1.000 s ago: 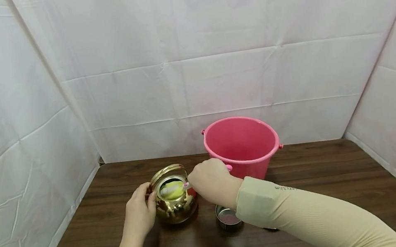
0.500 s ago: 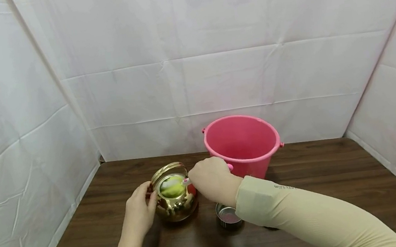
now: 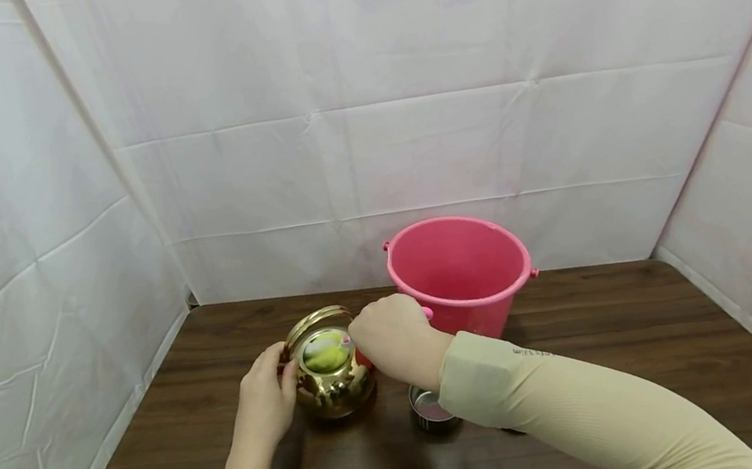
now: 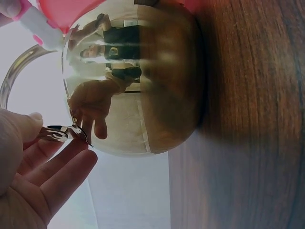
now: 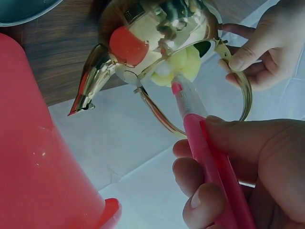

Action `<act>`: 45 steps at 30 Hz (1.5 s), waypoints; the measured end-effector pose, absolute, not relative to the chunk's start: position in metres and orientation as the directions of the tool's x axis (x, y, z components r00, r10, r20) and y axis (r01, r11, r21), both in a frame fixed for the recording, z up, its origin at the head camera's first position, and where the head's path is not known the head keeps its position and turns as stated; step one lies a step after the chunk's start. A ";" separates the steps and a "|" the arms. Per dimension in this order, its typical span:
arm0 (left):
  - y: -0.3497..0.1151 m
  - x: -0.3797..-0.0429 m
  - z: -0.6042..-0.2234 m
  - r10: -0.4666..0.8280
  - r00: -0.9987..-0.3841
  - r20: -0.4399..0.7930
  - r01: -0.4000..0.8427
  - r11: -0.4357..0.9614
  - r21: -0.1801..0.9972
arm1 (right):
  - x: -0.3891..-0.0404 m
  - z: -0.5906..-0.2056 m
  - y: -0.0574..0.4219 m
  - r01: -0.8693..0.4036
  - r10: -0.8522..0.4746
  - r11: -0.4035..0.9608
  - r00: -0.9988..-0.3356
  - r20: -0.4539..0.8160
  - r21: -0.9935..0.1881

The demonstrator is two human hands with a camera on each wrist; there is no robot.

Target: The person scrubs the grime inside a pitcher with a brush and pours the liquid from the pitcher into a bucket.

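Note:
A shiny gold kettle (image 3: 336,395) stands upright on the wooden table, its lid off. At the left base of its arched handle (image 5: 246,98), my left hand (image 3: 265,396) pinches the metal with thumb against fingers, seen closely in the left wrist view. My right hand (image 3: 397,340) grips the pink handle of a sponge brush (image 5: 207,152). The brush's white neck runs to a yellow sponge head (image 3: 325,354), which sits in the kettle's round mouth. In the right wrist view the spout (image 5: 90,83) points toward the bucket side.
Behind and right of the kettle stands a pink bucket (image 3: 480,319). A small round metal dish (image 3: 430,408) lies partly under my right sleeve, with a dark edge of something (image 3: 514,431) farther right. White cloth walls (image 3: 422,149) enclose the table's back and sides.
My right hand has shifted slightly left and up, and the sponge head has moved about within the kettle's mouth. My left hand keeps its hold on the kettle handle.

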State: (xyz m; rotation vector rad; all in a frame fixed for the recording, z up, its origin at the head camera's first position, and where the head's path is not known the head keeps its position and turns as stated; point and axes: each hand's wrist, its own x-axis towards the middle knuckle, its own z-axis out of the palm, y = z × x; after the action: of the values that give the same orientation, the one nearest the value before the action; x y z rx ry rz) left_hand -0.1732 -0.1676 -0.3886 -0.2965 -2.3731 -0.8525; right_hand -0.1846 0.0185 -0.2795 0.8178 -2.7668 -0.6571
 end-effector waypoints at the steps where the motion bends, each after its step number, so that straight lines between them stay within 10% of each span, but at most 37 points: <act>1: -0.167 -0.173 -0.388 0.008 -0.803 0.595 0.385 0.769 0.510 | -0.185 -0.279 0.019 -0.474 -0.556 0.748 -0.830 0.049 0.464; 45: -0.165 -0.172 -0.387 -0.041 -0.832 0.553 0.326 0.770 0.548 | -0.179 -0.276 0.020 -0.537 -0.648 0.676 -0.760 0.060 0.505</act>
State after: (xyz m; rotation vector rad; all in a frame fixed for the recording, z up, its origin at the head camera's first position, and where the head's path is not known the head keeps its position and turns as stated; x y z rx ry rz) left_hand -0.1717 -0.1655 -0.3873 -0.2133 -2.4116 -0.8837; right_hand -0.1788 0.0203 -0.2760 0.9543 -2.6565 -0.6894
